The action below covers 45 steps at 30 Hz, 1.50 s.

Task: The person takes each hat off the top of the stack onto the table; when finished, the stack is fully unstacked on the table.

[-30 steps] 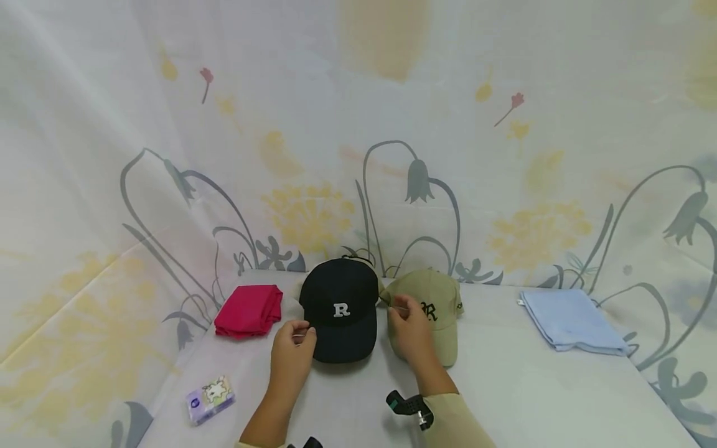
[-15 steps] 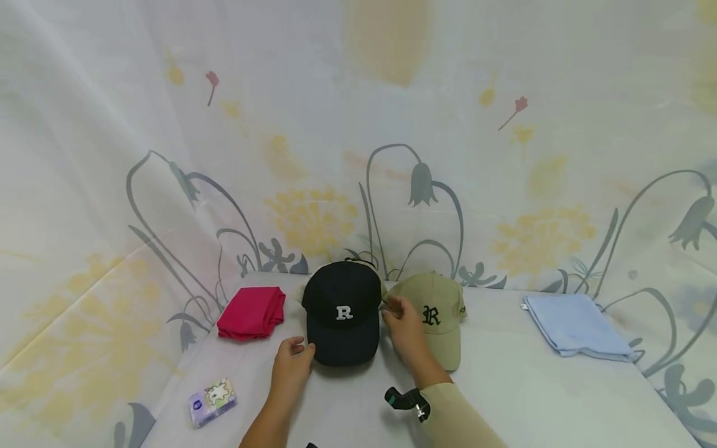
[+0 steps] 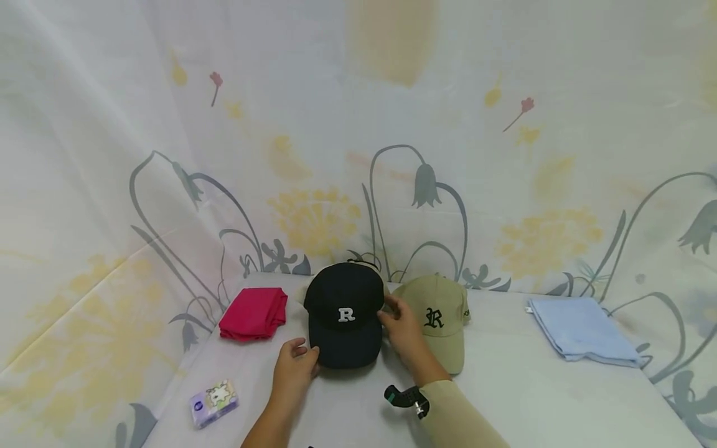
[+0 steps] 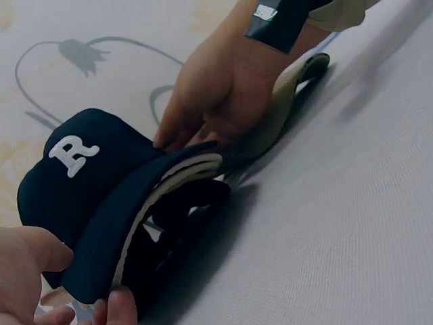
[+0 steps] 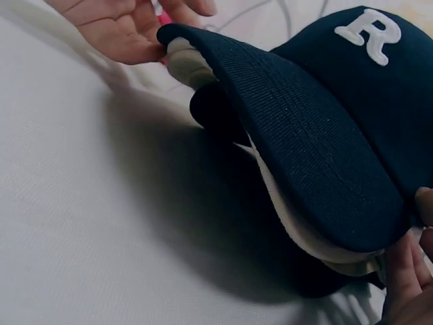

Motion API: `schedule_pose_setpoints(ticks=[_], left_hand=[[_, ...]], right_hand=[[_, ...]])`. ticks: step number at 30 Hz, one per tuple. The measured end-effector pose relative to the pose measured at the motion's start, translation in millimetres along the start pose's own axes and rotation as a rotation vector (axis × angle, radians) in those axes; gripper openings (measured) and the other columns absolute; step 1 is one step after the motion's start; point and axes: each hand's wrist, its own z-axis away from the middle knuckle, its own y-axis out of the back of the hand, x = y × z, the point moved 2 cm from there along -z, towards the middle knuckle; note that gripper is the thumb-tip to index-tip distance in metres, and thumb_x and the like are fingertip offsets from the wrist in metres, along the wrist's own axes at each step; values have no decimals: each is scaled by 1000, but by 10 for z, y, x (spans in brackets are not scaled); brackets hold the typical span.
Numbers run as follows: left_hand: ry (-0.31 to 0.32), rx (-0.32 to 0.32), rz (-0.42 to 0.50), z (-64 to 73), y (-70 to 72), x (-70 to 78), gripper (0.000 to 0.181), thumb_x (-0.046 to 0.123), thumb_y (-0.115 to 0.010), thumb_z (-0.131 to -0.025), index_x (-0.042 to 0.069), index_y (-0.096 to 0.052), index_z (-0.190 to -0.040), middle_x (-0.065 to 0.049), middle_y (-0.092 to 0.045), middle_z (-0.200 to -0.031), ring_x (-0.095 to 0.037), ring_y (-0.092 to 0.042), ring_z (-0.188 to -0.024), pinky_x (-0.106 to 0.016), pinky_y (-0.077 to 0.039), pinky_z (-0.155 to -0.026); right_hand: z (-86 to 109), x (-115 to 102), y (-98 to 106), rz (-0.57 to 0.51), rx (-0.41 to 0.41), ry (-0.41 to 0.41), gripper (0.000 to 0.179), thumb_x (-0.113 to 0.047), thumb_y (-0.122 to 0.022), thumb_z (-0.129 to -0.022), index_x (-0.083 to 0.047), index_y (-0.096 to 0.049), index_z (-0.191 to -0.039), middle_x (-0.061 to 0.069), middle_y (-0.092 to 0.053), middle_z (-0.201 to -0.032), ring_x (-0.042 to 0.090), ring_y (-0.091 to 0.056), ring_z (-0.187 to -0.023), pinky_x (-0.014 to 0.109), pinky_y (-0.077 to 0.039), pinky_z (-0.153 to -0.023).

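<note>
Left hand (image 3: 294, 367) pinches the black cap (image 3: 344, 339), which sits just left of the tan cap (image 3: 439, 305), right hand (image 3: 402, 323) pinching its tan-cap side; light, matched pressure should keep the pale brim (image 5: 301, 235) nested beneath.

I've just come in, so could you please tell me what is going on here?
A person is gripping a black cap at its sides, left hand on one, right hand on the other. A paler brim shows beneath. A beige cap sits just right of it, a folded blue cloth farther right; a folded red cloth and a purple pack lie left.
</note>
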Motion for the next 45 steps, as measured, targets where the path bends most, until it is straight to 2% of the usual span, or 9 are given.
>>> schedule_pose_setpoints(ticks=[4,7,15,21,28,37,45], left_hand=[[-6,-16,-16,-5,-8,6,55,14,-68,-100,-5,-47,-146,-24,-49,-132,-25,-61,-107,-29,-61,-80],[-35,-25,-39,-12,-19,9,52,12,-70,-98,-5,-50,-144,-24,-52,-132,-26,-61,-110,-28,-61,-80],[-61,-33,-65,-3,-35,-5,49,7,-71,-97,-6,-52,-141,-23,-57,-127,-25,-62,-107,-25,-60,-79],[-80,-41,-96,19,-35,-3,49,9,-73,-96,-6,-54,-139,-22,-59,-125,-28,-61,-110,-24,-58,-79],[-78,-25,-203,83,28,5,52,14,-77,-93,-2,-56,-138,-16,-62,-115,-25,-61,-104,-29,-55,-80],[-35,-83,-81,141,26,-17,52,8,-73,-95,-4,-49,-140,-21,-56,-126,-28,-62,-114,-27,-59,-82],[-66,-104,-81,200,10,27,53,7,-75,-92,-4,-51,-138,-19,-58,-121,-24,-63,-107,-26,-57,-80]], right_hand=[[4,1,-17,-21,-16,25,49,-10,-69,-101,-7,-55,-148,19,-55,-152,29,-67,-119,32,-56,-92],[9,-5,-10,-26,-20,31,50,-10,-69,-101,-9,-54,-149,17,-54,-153,28,-67,-118,32,-56,-93],[64,-40,28,-34,-33,7,49,-11,-67,-102,-12,-55,-149,15,-52,-155,28,-65,-120,37,-54,-96],[103,-44,58,-44,-12,-16,47,-11,-67,-102,-13,-55,-148,14,-51,-156,29,-62,-125,42,-53,-103],[164,-96,71,-45,-22,-3,49,-8,-67,-101,-7,-54,-148,16,-54,-152,27,-64,-117,34,-54,-95],[249,-174,102,10,-3,28,46,-8,-68,-101,-8,-57,-145,14,-59,-146,24,-65,-112,33,-55,-91],[374,-222,189,17,26,17,45,-10,-68,-101,-10,-57,-145,14,-56,-149,28,-63,-122,36,-55,-98]])
